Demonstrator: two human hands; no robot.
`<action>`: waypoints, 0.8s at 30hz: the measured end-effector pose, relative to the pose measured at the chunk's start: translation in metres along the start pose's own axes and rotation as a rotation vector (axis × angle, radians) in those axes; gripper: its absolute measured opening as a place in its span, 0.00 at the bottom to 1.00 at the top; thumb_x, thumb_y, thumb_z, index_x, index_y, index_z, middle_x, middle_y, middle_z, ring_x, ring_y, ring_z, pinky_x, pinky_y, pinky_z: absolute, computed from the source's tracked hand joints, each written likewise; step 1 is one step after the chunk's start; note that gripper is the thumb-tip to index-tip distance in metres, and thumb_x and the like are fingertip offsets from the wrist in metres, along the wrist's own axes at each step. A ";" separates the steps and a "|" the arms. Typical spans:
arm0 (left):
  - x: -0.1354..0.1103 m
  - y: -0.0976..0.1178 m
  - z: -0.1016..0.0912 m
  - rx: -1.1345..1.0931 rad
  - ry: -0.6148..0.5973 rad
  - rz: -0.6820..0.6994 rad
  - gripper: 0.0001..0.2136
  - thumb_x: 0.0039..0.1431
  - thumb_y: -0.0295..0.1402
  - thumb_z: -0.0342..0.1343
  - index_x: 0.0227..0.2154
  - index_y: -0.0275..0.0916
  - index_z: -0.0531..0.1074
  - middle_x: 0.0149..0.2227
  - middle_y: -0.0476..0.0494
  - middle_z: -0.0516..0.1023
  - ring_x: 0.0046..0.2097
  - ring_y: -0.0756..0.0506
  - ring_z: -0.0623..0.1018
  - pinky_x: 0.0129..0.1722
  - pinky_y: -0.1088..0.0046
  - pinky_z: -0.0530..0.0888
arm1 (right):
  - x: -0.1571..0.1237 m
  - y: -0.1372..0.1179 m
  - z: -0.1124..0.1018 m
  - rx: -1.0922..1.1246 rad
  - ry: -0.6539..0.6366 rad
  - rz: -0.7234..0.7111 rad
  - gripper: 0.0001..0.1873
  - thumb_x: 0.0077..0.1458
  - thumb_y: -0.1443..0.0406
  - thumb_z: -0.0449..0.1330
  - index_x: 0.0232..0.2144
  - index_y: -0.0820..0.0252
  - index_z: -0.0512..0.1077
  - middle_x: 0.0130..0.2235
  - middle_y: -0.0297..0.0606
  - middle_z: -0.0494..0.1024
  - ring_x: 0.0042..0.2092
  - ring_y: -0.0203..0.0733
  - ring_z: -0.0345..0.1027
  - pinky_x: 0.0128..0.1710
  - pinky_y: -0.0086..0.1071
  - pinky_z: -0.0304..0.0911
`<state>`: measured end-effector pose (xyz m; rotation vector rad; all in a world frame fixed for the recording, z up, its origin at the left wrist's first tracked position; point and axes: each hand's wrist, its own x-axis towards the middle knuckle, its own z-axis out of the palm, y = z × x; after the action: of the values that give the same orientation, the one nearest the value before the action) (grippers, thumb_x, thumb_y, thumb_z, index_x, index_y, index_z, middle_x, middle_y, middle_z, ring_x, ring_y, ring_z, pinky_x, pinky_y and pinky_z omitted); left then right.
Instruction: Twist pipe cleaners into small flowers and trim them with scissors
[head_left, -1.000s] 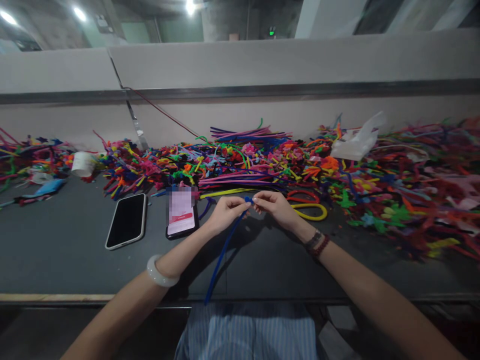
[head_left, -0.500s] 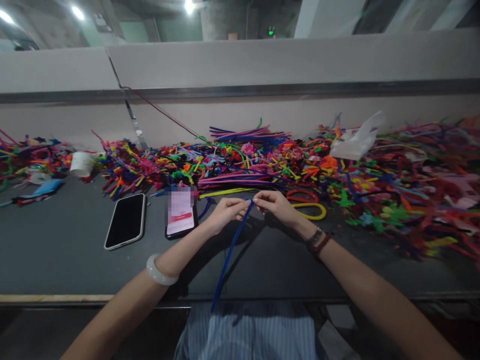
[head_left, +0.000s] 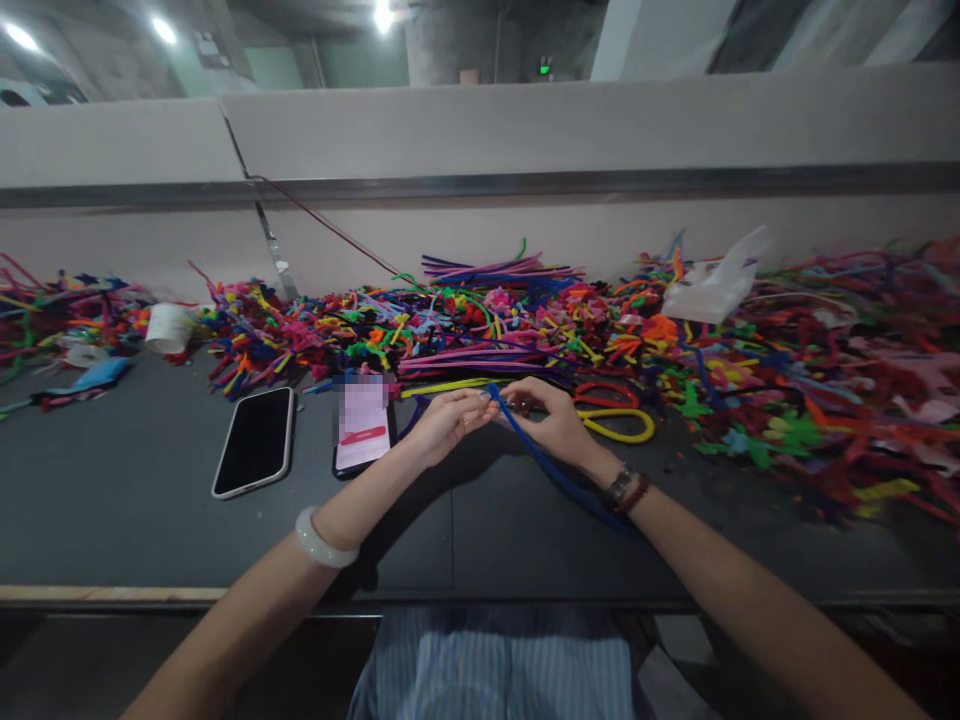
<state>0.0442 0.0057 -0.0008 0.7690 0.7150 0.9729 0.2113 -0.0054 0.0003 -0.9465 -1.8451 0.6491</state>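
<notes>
A blue pipe cleaner (head_left: 547,468) has its far end bent into a small loop or fold between my hands. My left hand (head_left: 454,422) pinches that end in closed fingertips. Curled at the same spot, my right hand (head_left: 551,418) has its thumb and fingers around the pipe cleaner close to the bend. The long tail slants down to the right, beneath my right wrist, and looks blurred. Just beyond my right hand lie red-handled and yellow loops, the yellow one (head_left: 637,428) nearer; whether they are scissor handles I cannot tell.
Behind my hands runs a long heap of coloured pipe cleaner pieces (head_left: 450,325). Two phones lie left, one dark (head_left: 255,440), one lit (head_left: 363,455). A white cup (head_left: 168,328) lies among the pieces, and a plastic bag (head_left: 712,285) sits on the heap at right.
The blue pipe cleaner's tail has swung from lower left to lower right, under my right wrist. My right hand has turned and curled closer to my left fingertips.
</notes>
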 end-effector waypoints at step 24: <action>-0.004 -0.003 -0.003 0.460 -0.188 0.018 0.11 0.41 0.35 0.61 0.25 0.30 0.74 0.25 0.43 0.75 0.27 0.52 0.74 0.32 0.76 0.71 | 0.006 -0.001 -0.008 0.394 -0.253 0.417 0.10 0.40 0.60 0.63 0.20 0.63 0.70 0.18 0.29 0.68 0.20 0.30 0.59 0.21 0.25 0.56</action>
<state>0.0418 0.0015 -0.0043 1.2534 0.7775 0.7448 0.2162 -0.0005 0.0075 -1.0205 -1.6482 1.3868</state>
